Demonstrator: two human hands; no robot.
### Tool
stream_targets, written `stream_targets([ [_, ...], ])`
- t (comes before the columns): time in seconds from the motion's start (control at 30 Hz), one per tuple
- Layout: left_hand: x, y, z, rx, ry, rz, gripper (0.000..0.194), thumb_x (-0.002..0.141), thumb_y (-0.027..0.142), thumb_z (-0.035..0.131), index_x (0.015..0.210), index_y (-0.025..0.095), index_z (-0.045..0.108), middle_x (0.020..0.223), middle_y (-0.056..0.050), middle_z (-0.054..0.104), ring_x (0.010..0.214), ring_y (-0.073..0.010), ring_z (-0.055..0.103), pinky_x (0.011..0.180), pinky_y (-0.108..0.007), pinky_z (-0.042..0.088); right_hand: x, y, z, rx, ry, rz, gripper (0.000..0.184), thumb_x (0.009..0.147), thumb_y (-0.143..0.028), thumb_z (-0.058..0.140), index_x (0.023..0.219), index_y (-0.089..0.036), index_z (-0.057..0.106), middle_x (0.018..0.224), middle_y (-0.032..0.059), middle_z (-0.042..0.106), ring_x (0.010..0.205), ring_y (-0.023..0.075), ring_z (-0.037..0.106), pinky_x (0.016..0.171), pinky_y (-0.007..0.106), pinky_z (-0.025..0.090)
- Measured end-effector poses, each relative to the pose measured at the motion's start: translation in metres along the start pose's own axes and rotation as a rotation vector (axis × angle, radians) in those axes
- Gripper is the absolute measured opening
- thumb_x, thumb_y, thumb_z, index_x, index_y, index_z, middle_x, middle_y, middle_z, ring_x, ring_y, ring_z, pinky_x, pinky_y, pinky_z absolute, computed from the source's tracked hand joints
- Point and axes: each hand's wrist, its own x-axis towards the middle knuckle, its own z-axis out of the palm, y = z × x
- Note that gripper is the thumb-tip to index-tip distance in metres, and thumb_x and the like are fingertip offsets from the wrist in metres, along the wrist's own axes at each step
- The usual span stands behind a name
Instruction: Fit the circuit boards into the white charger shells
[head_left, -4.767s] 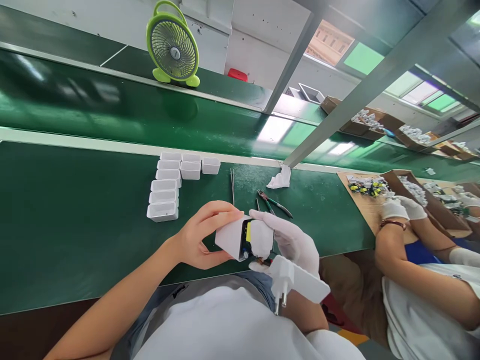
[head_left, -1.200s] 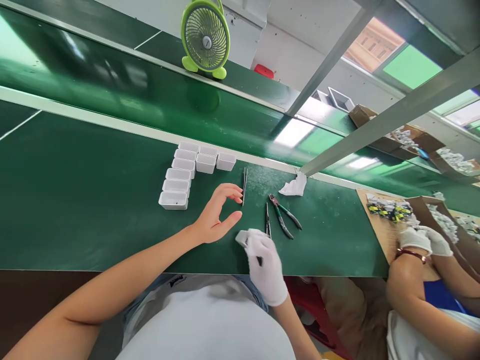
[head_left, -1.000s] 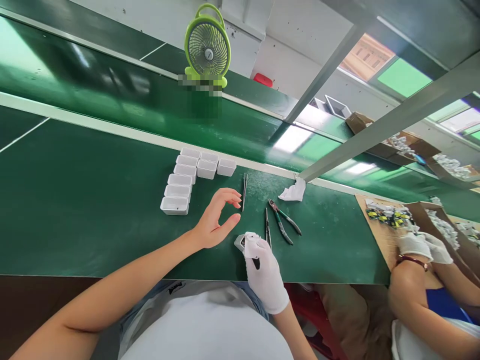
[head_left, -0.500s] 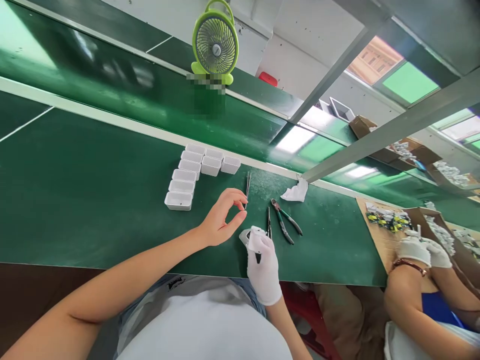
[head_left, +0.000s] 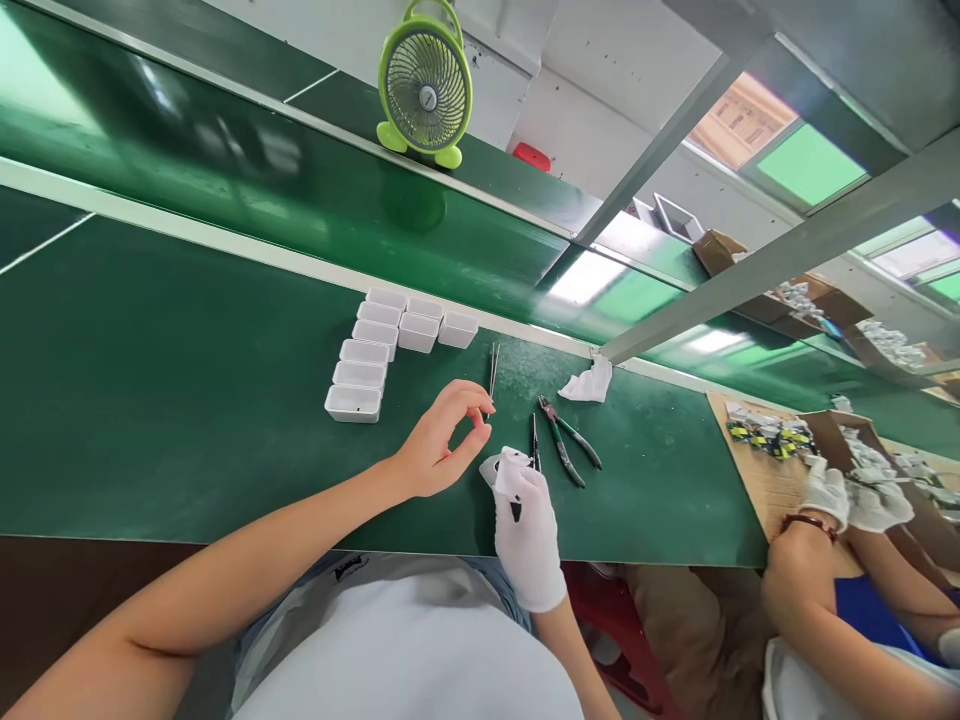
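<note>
My left hand [head_left: 444, 442] is bare and hovers over the green bench, its fingers curled and a small gap between thumb and index fingertip. Those fingertips are close to the lower end of a pair of tweezers [head_left: 493, 368]; contact is not clear. In a white glove, my right hand [head_left: 527, 525] is closed around a small white-grey plastic part [head_left: 489, 470], mostly hidden by the fingers. A black bit shows at the glove. Just beyond it lies a second slim pointed metal tool [head_left: 535, 440]. Green-handled cutting pliers [head_left: 564, 440] rest open to the right.
Several white plastic bins [head_left: 358, 372] stand grouped left of my hands. A crumpled white cloth [head_left: 589, 382] lies by the bench's back rail. Beyond is a green fan [head_left: 426, 95]. At right, a co-worker's gloved hands [head_left: 825, 495] work beside a cardboard box [head_left: 832, 440].
My left hand has lowered very slightly; my right hand keeps its hold on the plastic part. The view has shifted a little, and the co-worker's gloved hands have moved apart.
</note>
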Motion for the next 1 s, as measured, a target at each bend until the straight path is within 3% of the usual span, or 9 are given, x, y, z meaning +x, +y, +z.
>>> stream_targets([
  [0.1,0.0,0.002,-0.001,-0.014,-0.031,0.022,0.016,0.1,0.02,0.049,0.115,0.02,0.055,0.105,-0.007,0.058,0.08,-0.0137,0.06,0.081,-0.034,0.055,0.003,-0.004,-0.004,0.113,-0.02,0.088,0.025,0.099,-0.012,0.054,0.121,-0.023,0.058,0.116,0.0108,0.064,0.109,0.0221,0.062,0.091,0.041,0.055],
  [0.17,-0.001,0.005,-0.002,-0.015,-0.074,0.107,0.024,0.1,0.027,0.05,0.122,0.019,0.054,0.109,-0.01,0.06,0.089,-0.0177,0.062,0.081,-0.036,0.056,0.007,-0.015,-0.015,0.29,0.008,0.298,0.025,0.098,-0.02,0.06,0.122,-0.025,0.057,0.119,0.009,0.063,0.107,0.0208,0.062,0.089,0.037,0.055],
  [0.27,-0.003,0.012,-0.001,0.022,-0.146,0.317,0.053,0.096,0.05,0.056,0.137,0.016,0.048,0.119,-0.017,0.061,0.108,-0.0267,0.061,0.086,-0.043,0.058,0.018,-0.04,-0.034,0.713,0.057,0.64,0.034,0.091,-0.034,0.072,0.12,-0.026,0.056,0.115,0.0048,0.062,0.099,0.018,0.063,0.081,0.031,0.056],
  [0.4,-0.004,0.023,-0.001,0.079,-0.099,0.497,0.08,0.088,0.063,0.063,0.146,0.012,0.043,0.115,-0.017,0.063,0.102,-0.026,0.063,0.083,-0.04,0.058,0.037,-0.07,-0.047,1.387,-0.179,0.809,0.041,0.093,-0.044,0.069,0.127,-0.026,0.057,0.111,0.0058,0.064,0.093,0.0191,0.064,0.08,0.033,0.059],
  [0.5,-0.001,0.027,-0.003,0.1,-0.06,0.541,0.082,0.088,0.061,0.063,0.147,0.007,0.044,0.113,-0.017,0.062,0.099,-0.025,0.062,0.079,-0.037,0.057,0.045,-0.079,-0.043,1.665,-0.271,0.865,0.048,0.093,-0.043,0.069,0.136,-0.027,0.054,0.113,0.0059,0.065,0.093,0.0189,0.066,0.079,0.032,0.06],
  [0.77,0.004,0.027,-0.009,0.065,-0.087,0.508,0.075,0.09,0.06,0.06,0.143,0.008,0.049,0.106,-0.015,0.062,0.091,-0.0231,0.062,0.071,-0.035,0.056,0.048,-0.088,-0.039,1.826,-0.313,0.943,0.04,0.085,-0.036,0.077,0.118,-0.021,0.061,0.096,0.0027,0.068,0.081,0.0134,0.07,0.073,0.02,0.058],
  [1.0,0.002,0.026,-0.006,0.065,-0.101,0.49,0.075,0.09,0.059,0.059,0.143,0.006,0.049,0.105,-0.015,0.062,0.09,-0.0238,0.063,0.071,-0.036,0.056,0.048,-0.085,-0.036,1.803,-0.274,1.001,0.035,0.082,-0.038,0.077,0.109,-0.021,0.063,0.092,0.0025,0.067,0.084,0.0156,0.069,0.063,0.019,0.058],
])
